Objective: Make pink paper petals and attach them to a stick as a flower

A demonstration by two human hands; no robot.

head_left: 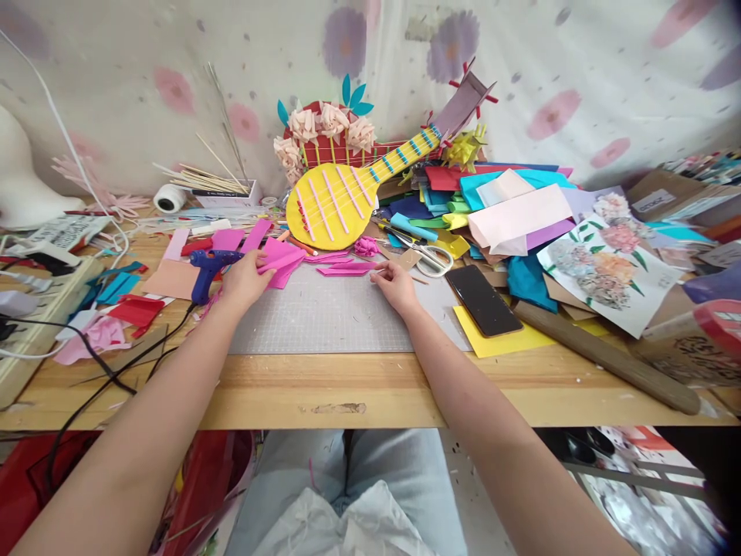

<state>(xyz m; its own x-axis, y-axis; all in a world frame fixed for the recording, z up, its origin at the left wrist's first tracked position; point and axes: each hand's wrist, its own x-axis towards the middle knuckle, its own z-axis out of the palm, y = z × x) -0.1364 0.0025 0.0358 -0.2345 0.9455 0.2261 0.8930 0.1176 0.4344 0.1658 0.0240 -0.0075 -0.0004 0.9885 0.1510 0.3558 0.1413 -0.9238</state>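
Bright pink paper is pinched in my left hand over the left side of the grey cutting mat. My right hand rests low over the mat's middle, fingers curved and slightly apart, with nothing seen between them. Its fingertips are by the right end of a cut pink paper strip; I cannot tell if they touch it. A rolled pink paper flower lies just behind. White-handled scissors lie beyond my right hand. A blue glue gun is left of my left hand.
A yellow paper lute leans at the back before a red flower-decked piece. Colored paper is heaped right. A black phone and a wooden stick lie nearer. Cables cross the left side by a power strip.
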